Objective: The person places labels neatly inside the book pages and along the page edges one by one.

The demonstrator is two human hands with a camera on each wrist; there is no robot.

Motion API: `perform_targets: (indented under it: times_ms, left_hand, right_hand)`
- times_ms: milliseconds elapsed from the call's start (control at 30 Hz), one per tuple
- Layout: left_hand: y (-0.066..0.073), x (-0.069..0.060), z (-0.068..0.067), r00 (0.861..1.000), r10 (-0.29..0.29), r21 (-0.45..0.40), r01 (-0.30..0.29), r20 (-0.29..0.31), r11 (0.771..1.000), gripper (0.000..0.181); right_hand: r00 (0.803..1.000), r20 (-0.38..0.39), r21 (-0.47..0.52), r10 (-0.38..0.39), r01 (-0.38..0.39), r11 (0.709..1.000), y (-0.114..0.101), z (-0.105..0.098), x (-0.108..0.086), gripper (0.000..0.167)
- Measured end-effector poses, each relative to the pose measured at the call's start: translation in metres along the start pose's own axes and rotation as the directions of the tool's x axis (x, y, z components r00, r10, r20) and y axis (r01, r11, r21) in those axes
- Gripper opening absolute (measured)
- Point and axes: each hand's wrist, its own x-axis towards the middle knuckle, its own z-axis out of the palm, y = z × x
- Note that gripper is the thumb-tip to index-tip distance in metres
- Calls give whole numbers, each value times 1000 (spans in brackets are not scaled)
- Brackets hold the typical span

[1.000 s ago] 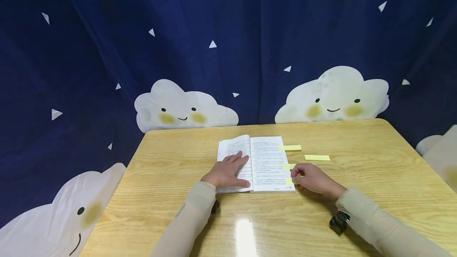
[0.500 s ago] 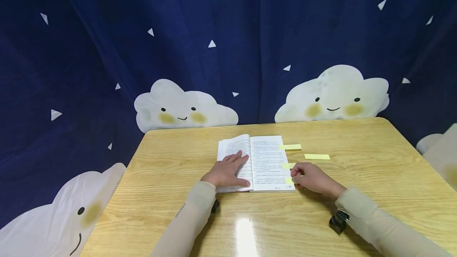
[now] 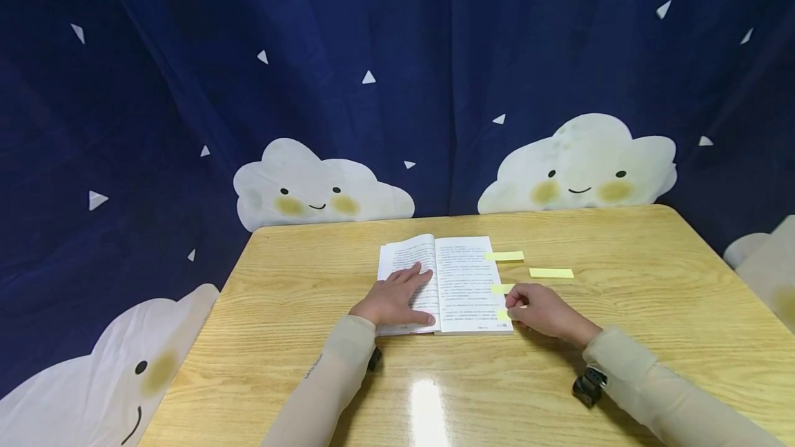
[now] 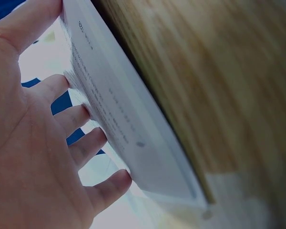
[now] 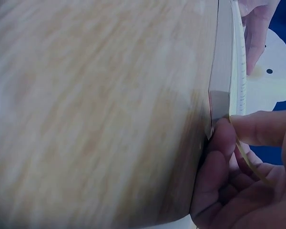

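Observation:
An open book point(image 3: 464, 281) with printed pages lies on the wooden table. My left hand point(image 3: 393, 301) rests on its left page with the fingers spread; in the left wrist view the fingertips touch the paper point(image 4: 112, 105). At the lower right edge of the right page, my right hand point(image 3: 548, 310) pinches a yellow sticky strip point(image 3: 502, 315), one end of which lies on the page. The right wrist view shows this strip point(image 5: 250, 166) edge-on, running back from between thumb and finger toward the palm. Much of it is hidden by the hand.
Two more yellow strips stick out from the right page, an upper one point(image 3: 508, 256) and a middle one point(image 3: 501, 289). A further strip point(image 3: 551, 273) lies apart on the table point(image 3: 298, 295). Behind the table hangs a dark blue curtain point(image 3: 397, 33) with clouds.

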Motion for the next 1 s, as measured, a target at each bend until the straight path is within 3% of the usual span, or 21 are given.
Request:
perform_targets:
  times_ms: [100, 200, 267, 433, 667, 900, 1000]
  left_hand:
    - [0, 0, 0, 1000, -2, -1, 2, 5, 1000, 93]
    - [0, 0, 1, 1000, -1, -7, 1, 11, 1000, 93]
    - [0, 0, 1, 1000, -1, -10, 1, 10, 1000, 93]
    - [-1, 1, 1, 1000, -5, -5, 5, 2, 1000, 94]
    - [0, 2, 1, 1000, -7, -1, 7, 13, 1000, 94]
    - [2, 2, 2, 1000, -3, -6, 4, 13, 1000, 93]
    - [1, 1, 2, 1000, -10, 2, 10, 10, 1000, 93]
  right_hand:
    - [999, -23, -60, -26, 24, 998, 0, 1, -2, 3]
    - [991, -77, -206, -107, 89, 975, -4, 0, -6, 2]
    - [970, -130, -343, -208, 153, 927, -9, -3, -10, 2]
    - [884, -194, -582, -425, 245, 776, -19, -11, -20, 13]
    - [842, -51, -657, -537, 377, 653, -12, -7, -28, 29]
    - [831, -12, -681, -556, 401, 613, -10, 1, -31, 30]
    - [838, 14, -700, -546, 398, 593, -14, 3, -30, 30]
